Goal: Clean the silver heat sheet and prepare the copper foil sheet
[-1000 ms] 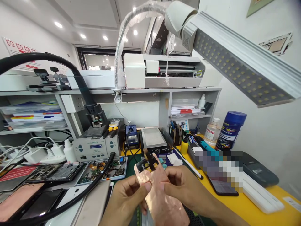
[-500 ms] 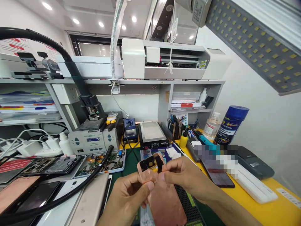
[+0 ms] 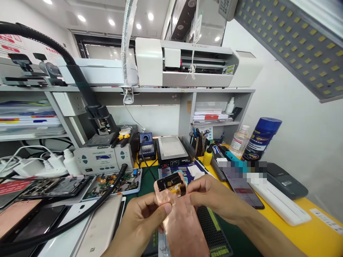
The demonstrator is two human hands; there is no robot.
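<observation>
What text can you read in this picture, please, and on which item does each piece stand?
"mi": logo on the pale phone back.
Too small or blurred to read: blue can, white machine's yellow sticker, red wall signs, station display.
The copper panel shows no text.

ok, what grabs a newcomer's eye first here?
Dead centre, the left hand and right hand pinch a copper-coloured phone panel with a black cable strip at its top. A big lamp bar fills the upper right, and a blue can stands on the yellow bench.

phone repair workshop | soldering station [image 3: 103, 160] | parts tray [image 3: 114, 182] | opened phones [image 3: 52, 187]
</observation>
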